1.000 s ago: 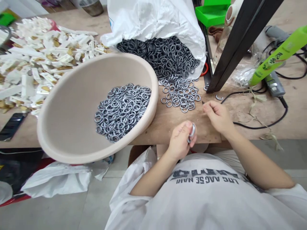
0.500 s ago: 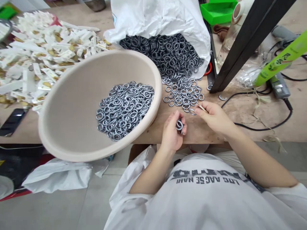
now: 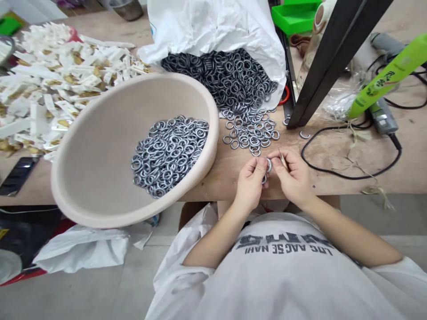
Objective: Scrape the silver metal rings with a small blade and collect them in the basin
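Note:
My left hand (image 3: 249,183) is closed on grey rings, with a ring (image 3: 269,165) upright between its fingertips and another ring (image 3: 264,179) lower by the palm. My right hand (image 3: 294,175) meets it from the right; thumb and finger touch the upright ring while a thin, pale pointed stick (image 3: 283,159) is held in the same fingers. Just beyond the hands, loose grey rings (image 3: 254,133) lie on the wooden table (image 3: 230,178). They spill from a white sack (image 3: 213,26) full of darker-looking rings. A big beige basin (image 3: 213,129) on the left, tilted, holds many rings (image 3: 170,153).
White and brown strip-like pieces (image 3: 63,84) are heaped at the far left, near a dark phone (image 3: 19,174). A black metal post (image 3: 320,75) rises at right, beside a broken ring (image 3: 304,135), a black cable (image 3: 333,171) and a green packet (image 3: 387,75).
My right hand has come back from the loose rings to my left hand, and a ring now stands between their fingertips. The left hand has moved slightly right; the view has shifted a little.

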{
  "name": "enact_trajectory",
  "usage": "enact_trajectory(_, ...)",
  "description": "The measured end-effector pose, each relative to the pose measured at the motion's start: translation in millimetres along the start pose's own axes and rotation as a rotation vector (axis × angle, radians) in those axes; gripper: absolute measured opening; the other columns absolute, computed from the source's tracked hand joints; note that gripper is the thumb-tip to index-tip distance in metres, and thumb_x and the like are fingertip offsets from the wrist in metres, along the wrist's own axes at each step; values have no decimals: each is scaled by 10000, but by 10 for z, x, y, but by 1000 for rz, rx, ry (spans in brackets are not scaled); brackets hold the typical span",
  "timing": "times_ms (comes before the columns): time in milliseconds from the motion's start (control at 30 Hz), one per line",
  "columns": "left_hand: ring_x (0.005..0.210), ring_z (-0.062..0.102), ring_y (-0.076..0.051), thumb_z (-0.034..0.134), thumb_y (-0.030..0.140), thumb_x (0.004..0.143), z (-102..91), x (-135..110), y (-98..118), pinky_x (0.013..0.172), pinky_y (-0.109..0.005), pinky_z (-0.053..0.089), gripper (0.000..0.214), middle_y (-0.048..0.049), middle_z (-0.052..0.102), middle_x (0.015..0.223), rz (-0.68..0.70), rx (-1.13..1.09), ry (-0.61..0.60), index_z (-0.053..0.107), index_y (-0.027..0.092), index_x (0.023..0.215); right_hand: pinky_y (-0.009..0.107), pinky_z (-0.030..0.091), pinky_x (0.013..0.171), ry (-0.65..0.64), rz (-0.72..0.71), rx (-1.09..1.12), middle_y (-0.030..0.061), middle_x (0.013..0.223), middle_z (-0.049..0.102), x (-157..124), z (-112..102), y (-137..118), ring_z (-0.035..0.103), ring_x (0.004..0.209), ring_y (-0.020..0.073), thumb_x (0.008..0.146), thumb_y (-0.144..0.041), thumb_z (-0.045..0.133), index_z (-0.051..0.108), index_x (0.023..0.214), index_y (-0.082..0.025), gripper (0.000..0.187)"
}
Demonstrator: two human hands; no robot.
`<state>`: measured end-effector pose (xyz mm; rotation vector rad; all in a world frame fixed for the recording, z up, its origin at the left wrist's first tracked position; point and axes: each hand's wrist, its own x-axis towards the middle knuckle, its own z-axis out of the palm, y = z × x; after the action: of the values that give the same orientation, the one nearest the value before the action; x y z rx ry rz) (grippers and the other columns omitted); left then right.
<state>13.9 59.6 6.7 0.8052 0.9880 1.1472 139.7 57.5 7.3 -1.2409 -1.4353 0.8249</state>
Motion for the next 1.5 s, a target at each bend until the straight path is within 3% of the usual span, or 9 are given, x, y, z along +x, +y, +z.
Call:
enact_trajectory(133,460,435,-60,684,569,866,14,-24,1,404,-173,346,396,51,494,606,0,-46,-1,604,186,804,369,506,879,-166,-20,41,56,1011,690,95,-84,-77,648,960,217,962,-466,611,691,1073,-239,265)
enact_trajectory(233,446,415,-56,688,590,853,36,-37,22,390,-176,334,443,46,491,601,-28,-84,-23,575,177,737,337,496,801,-172,20,76,39,924,675,152,-127,-104,639,871,196,976,-493,582,675,997,-227,283)
enact_trajectory(500,394,371,-42,736,580,814,53,-57,115,378,-169,283,486,76,434,517,-62,-161,6,497,178,682,305,311,626,-374,-225,-383,6,730,527,68,-281,-247,493,673,146,1014,-451,508,549,750,-202,365)
enact_trajectory(800,410,369,-44,722,577,828,-22,-79,68,378,-174,284,466,68,459,547,-70,-137,-36,521,176,702,278,303,617,-403,-176,-325,-16,661,522,64,-263,-227,492,621,115,1021,-428,514,575,686,-191,415)
enact_trajectory(1000,424,437,-45,640,515,917,-182,-255,64,428,-191,291,453,38,485,571,-118,12,-267,532,154,666,292,284,599,-244,-13,-536,-8,642,537,403,-242,40,512,629,149,1021,-535,454,572,718,-200,466)
enact_trajectory(1167,439,460,-44,695,428,885,-398,-203,162,441,-183,306,383,35,539,612,-58,-50,-45,517,158,678,312,315,631,-423,-168,-891,73,1118,683,625,11,23,643,889,236,958,-461,605,665,1146,-240,296)
enact_trajectory(1267,439,480,-57,695,380,858,-496,-122,216,421,-186,314,280,16,600,655,-83,-127,8,570,158,740,323,327,626,-474,-162,-998,99,1148,674,681,119,31,655,877,254,960,-379,592,677,1130,-225,244)
enact_trajectory(1400,438,495,-68,691,363,806,-518,-32,271,393,-188,320,229,8,645,711,-163,-222,24,637,158,891,339,374,677,-383,-116,-871,97,1019,685,701,10,101,640,881,261,957,-327,577,687,974,-200,168)
enact_trajectory(1500,444,499,-60,721,462,809,-418,18,269,378,-182,306,323,13,635,723,-186,-230,78,604,164,845,322,401,677,-228,-31,-557,52,855,666,597,-123,95,609,789,211,942,-314,600,663,880,-201,144)
